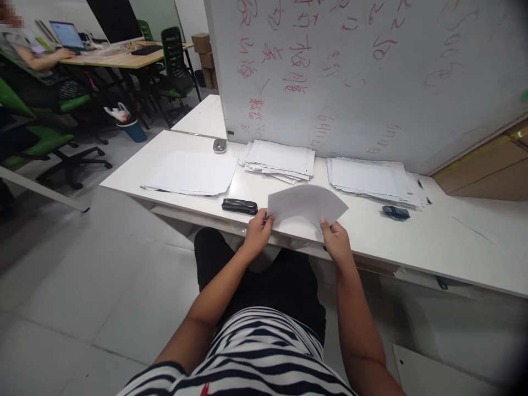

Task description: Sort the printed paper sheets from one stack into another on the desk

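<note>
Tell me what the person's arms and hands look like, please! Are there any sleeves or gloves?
The left hand and right hand wear no gloves, and I see no watch or bracelet. The left sleeve is short, with white and dark blue stripes, and ends above the elbow. The right sleeve is out of the picture.

Whiteboard (371,93) with red writing (295,60), blue bin (134,132), open laptop (69,36)

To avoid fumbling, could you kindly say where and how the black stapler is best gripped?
Probably the middle of the black stapler, from above, with the left hand: its long, narrow body lies lengthwise along the near edge of the white table, beside that hand.
</note>
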{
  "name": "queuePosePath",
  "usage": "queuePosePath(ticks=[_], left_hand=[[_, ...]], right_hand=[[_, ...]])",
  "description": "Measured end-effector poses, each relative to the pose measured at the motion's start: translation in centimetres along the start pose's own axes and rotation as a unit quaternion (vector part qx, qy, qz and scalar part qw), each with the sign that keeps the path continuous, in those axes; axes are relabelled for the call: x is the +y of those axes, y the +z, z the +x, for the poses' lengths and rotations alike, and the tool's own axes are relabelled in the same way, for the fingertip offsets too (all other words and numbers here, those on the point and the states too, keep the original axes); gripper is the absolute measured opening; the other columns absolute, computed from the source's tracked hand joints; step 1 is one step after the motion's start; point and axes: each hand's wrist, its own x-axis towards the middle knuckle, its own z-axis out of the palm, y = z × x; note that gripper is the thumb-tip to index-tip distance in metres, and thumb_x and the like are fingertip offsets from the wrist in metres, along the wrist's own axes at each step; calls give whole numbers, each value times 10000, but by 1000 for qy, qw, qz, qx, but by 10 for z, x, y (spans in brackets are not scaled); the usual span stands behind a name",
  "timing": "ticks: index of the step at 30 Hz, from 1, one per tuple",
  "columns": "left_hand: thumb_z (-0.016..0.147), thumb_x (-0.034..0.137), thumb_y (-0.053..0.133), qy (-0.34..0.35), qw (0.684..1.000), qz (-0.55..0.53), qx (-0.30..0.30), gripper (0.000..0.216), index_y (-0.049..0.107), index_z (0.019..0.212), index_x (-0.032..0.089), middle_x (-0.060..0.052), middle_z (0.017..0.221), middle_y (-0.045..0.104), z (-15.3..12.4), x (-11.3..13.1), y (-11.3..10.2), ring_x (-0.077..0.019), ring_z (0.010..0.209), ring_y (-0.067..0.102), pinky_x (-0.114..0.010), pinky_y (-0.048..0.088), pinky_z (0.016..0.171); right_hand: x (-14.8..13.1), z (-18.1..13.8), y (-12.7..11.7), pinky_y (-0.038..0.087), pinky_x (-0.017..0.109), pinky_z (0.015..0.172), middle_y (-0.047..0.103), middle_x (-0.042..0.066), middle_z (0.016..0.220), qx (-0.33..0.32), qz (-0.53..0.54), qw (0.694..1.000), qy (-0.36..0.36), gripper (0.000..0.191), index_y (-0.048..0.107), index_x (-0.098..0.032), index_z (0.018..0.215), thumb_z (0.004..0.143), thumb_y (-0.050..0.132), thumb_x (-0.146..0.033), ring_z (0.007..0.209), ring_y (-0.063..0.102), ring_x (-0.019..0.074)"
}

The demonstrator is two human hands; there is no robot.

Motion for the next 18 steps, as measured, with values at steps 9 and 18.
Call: queuePosePath(ticks=[9,18], left_hand=[[915,368,441,13,994,104,-11,181,563,939,236,24,713,579,1,4,-5,-126,659,546,-241,413,631],[911,365,479,188,933,305,34,305,540,1179,233,-68,1239,602,30,12,-80,-211,1213,492,-381,360,1035]], right_hand=[[2,-14,8,443,419,890,710,137,965,11,-20,1000,11,607,686,-119,982,796,487,-662,1002,601,313],[2,-51,-13,488,331,703,706,59,809,-14,119,991,66,383,641,-180,962,793,612,-523,743,633,216]])
